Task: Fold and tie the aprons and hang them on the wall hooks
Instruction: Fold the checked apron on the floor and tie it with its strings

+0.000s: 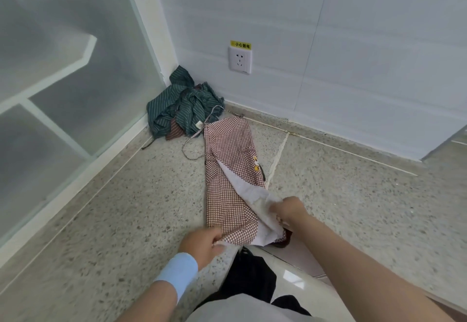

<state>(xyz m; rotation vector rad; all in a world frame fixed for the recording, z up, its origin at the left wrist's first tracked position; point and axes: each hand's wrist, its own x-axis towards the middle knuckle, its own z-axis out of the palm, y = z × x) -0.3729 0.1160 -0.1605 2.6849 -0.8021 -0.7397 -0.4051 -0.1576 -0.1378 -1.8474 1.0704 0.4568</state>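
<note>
A red-and-white checked apron (225,170) lies on the speckled floor, folded lengthwise into a long strip, its thin strap (194,142) looping off at the far end. My left hand (202,244) pinches the near bottom corner of the apron. My right hand (290,211) grips the white lining side of the right flap, which is lifted and partly turned over. A crumpled green striped apron (182,109) sits in the corner where the wall meets the glass partition, with a bit of brownish striped cloth under it. No wall hooks are in view.
A wall socket (240,60) with a yellow warning label sits low on the white wall. A frosted glass partition (63,99) runs along the left. Dark cloth (249,278) lies near my legs at the bottom. Speckled floor spreads left and right.
</note>
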